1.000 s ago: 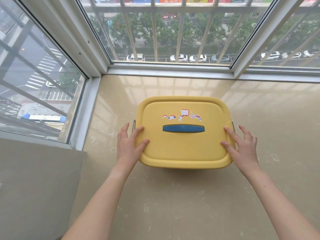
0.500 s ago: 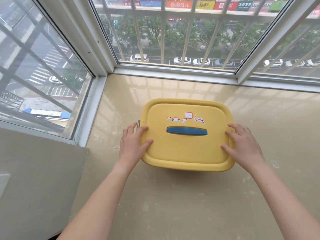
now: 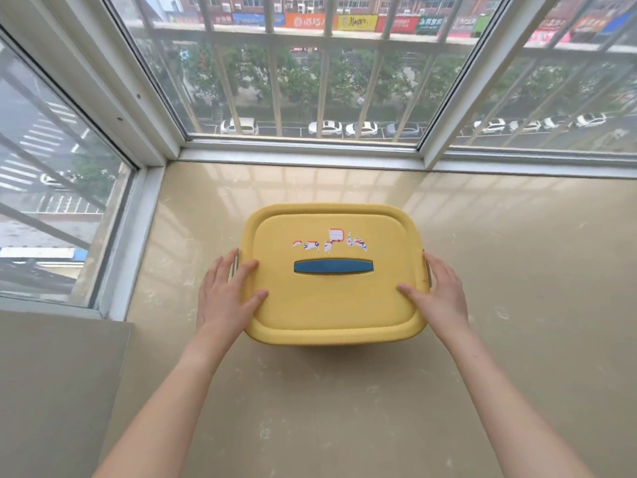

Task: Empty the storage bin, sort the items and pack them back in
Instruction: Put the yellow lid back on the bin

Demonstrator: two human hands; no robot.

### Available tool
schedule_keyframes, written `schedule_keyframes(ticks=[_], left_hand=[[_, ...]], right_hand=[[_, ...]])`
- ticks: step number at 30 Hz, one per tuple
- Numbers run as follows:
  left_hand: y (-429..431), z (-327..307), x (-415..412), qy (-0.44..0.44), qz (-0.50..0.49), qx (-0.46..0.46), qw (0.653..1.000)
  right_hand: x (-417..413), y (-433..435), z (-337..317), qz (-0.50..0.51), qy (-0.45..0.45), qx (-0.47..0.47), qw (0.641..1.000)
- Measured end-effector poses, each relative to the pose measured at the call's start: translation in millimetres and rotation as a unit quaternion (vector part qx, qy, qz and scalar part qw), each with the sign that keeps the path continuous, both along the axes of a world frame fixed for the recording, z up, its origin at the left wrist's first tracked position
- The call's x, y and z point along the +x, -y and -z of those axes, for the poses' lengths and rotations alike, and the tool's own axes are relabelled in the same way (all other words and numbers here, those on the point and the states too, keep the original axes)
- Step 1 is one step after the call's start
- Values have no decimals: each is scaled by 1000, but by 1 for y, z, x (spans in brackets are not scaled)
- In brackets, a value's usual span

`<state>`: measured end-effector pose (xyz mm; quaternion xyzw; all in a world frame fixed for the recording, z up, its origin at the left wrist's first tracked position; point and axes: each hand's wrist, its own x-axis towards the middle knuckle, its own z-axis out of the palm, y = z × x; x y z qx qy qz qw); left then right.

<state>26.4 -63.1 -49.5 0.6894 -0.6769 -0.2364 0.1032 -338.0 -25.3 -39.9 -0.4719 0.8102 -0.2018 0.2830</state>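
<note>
A yellow storage bin with its lid on stands on a tan sill. A blue handle lies flat in the lid's middle, below torn sticker scraps. My left hand clasps the bin's left edge, thumb on the lid and fingers by the grey side latch. At the right edge my right hand does the same, its fingers over the other latch. What is inside the bin is hidden.
The glossy tan sill stretches around the bin. Barred windows with white frames close it off at the back and left. A grey wall panel rises at the near left.
Both hands slid forward from the lid's near corners to its sides at the latches. The view tilted up a little; the bin stays put.
</note>
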Motion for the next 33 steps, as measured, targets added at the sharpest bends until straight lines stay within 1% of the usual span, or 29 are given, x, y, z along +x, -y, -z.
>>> schedule_keyframes(ticks=[2, 5, 8, 12, 19, 24, 27, 30, 33], left_hand=[[2, 3, 4, 16, 27, 1, 1000], [1, 8, 5, 15, 41, -14, 999], [-1, 10, 3, 2, 41, -26, 999], [-1, 11, 4, 3, 39, -15, 999], [-1, 5, 3, -7, 36, -4, 999], [-1, 3, 1, -28, 31, -6, 999], [-1, 5, 1, -37, 34, -10, 999], [-1, 9, 1, -41, 37, -13, 998], [-2, 11, 1, -41, 37, -10, 998]], right_hand=[[1, 0, 1, 29, 27, 8, 999], [1, 1, 0, 75, 68, 24, 995], [3, -1, 0, 93, 99, 6, 991], [7, -3, 2, 106, 119, -17, 987], [13, -7, 5, 126, 130, -55, 982], [17, -8, 6, 135, 121, -62, 982], [19, -9, 6, 122, 102, -66, 985], [23, -10, 9, 81, 65, -71, 992], [22, -11, 10, 71, 54, -69, 994]])
